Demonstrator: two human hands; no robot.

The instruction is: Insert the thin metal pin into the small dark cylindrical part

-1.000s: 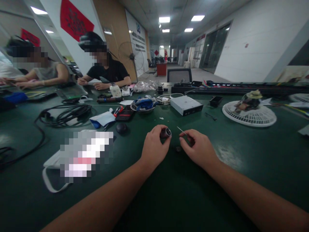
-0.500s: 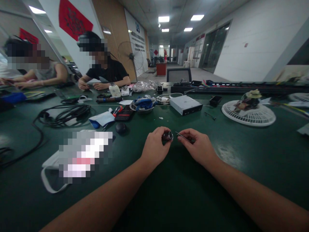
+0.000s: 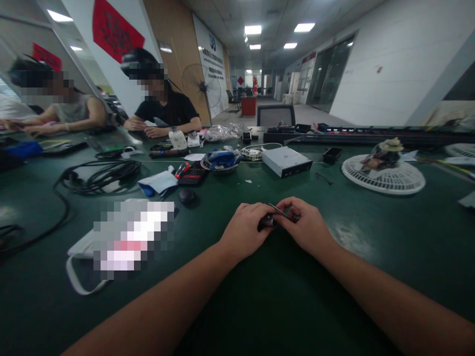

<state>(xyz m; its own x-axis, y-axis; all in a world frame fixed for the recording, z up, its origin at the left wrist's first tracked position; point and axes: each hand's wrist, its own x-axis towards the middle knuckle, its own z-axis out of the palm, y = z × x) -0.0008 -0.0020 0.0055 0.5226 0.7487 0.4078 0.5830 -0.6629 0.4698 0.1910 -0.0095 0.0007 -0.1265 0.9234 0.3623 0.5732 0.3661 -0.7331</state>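
Left hand: I see it closed round a dark, glossy cylindrical part, probably steadying it.
Right hand: pinches a slim grey metal rod, likely for fine control.
Part: near, between both hands.

A cylinder is in the left hand, a rod in the right hand. On the table beyond — a disc drive between a bowl, left, and a fan grille, right; a mouse nearer, left.
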